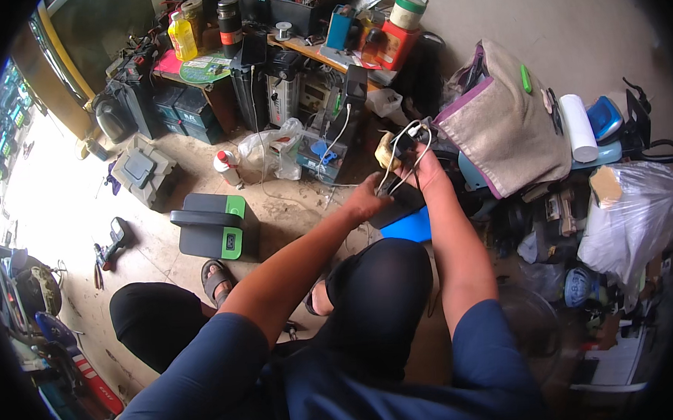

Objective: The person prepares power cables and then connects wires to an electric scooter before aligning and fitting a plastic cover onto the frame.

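Both my hands are in front of me, right of the middle. My right hand (423, 169) is closed round a looped white cable (423, 157), beside a small black block (404, 143) that looks like a plug or adapter. My left hand (366, 199) is closed on a lower part of the same cable, with its fingertips partly hidden. A yellowish, worn piece (384, 151) shows just left of the black block; its kind is unclear. Below the hands are a dark box-like thing and a bright blue panel (406, 228).
A black and green power box (214, 225) with a handle stands on the floor, near a white bottle with a red cap (227, 170) and a grey case (144, 173). A beige cloth bag (503, 121) lies right. A cluttered shelf (321, 55) stands behind, with another cable hanging down.
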Tool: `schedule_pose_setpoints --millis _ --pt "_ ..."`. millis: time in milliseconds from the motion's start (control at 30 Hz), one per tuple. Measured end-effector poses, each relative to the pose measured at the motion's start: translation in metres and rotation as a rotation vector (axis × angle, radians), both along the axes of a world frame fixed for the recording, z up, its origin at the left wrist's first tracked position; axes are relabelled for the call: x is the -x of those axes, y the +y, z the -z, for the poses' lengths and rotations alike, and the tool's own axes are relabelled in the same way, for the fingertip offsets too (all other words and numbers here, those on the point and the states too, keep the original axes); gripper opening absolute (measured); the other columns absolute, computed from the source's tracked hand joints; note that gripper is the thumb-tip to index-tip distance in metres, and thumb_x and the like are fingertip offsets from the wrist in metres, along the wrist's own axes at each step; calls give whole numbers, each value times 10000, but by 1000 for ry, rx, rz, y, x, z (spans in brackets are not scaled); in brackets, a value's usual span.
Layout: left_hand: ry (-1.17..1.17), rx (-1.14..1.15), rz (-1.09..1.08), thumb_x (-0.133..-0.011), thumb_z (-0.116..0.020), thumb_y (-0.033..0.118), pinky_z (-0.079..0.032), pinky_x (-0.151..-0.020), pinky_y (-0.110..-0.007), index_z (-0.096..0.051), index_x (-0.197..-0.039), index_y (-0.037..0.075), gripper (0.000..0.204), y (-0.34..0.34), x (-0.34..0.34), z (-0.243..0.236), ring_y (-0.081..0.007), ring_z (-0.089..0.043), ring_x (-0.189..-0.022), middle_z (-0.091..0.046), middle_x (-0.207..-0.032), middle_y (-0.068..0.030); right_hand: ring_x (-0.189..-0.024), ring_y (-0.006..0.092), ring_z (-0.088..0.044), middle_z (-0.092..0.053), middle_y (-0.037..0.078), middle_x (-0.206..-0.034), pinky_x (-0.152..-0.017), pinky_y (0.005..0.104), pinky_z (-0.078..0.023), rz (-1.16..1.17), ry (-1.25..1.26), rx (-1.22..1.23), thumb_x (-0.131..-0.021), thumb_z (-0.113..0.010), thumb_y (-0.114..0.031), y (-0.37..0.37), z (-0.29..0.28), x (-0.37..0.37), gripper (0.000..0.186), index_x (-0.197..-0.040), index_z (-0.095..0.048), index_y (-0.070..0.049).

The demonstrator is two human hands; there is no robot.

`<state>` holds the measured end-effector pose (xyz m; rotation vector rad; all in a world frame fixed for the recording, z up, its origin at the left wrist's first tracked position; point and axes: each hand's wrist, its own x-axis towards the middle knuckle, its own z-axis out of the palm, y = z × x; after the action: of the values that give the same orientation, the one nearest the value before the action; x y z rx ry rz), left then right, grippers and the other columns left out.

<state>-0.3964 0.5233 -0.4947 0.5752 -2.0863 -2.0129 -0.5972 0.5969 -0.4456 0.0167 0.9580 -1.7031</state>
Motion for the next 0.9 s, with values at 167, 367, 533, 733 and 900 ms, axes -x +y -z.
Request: schedule_pose_setpoints --millis 167,367,533,733,900 --pt "-144 115 277 -855 -746 233 -543 -888 -364 -583 -1347 16 562 0 -6 25 -256 -713 -1000 -742 -1109 -184 -960 262 -741 -747 112 -1085 -839 407 -638 -80 -28 68 -1027 -585 -351 4 6 8 342 -1118 -703 -43" --pt "-9 421 100 -911 -596 165 -536 -864 -546 -537 -1237 6 367 28 -41 -41 -461 -687 -980 -704 -977 -296 -929 292 -734 -744 118 -1045 -803 431 -632 14 38 -114 -1030 -526 -466 25 12 1 443 -1124 -683 -62" --pt "-164 654 155 -909 -563 135 -554 -786 -538 -593 -1111 -37 267 11 -32 -62 -460 -700 -891 -713 -936 -288 -1096 300 -683 -695 135 -1240 -906 443 -589 -7 153 -104 -961 -387 -793 23 -9 -22 831 -1287 -642 -73" --pt "-283 367 169 -887 -620 189 -566 -840 -502 -684 -1026 -42 277 -16 -9 -44 -442 -706 -944 -718 -1000 -291 -1157 255 -650 -628 104 -1371 -966 385 -561 -168 339 -114 -805 -263 -977 36 -27 -30 1139 -1429 -552 -69" --pt "-181 518 72 -869 -669 230 -542 -903 -504 -658 -1046 -44 326 -22 -29 -42 -450 -678 -1033 -702 -1040 -300 -1152 255 -672 -633 136 -1328 -981 383 -584 -168 233 28 -936 -629 -633 23 -46 -21 776 -1406 -509 -28"
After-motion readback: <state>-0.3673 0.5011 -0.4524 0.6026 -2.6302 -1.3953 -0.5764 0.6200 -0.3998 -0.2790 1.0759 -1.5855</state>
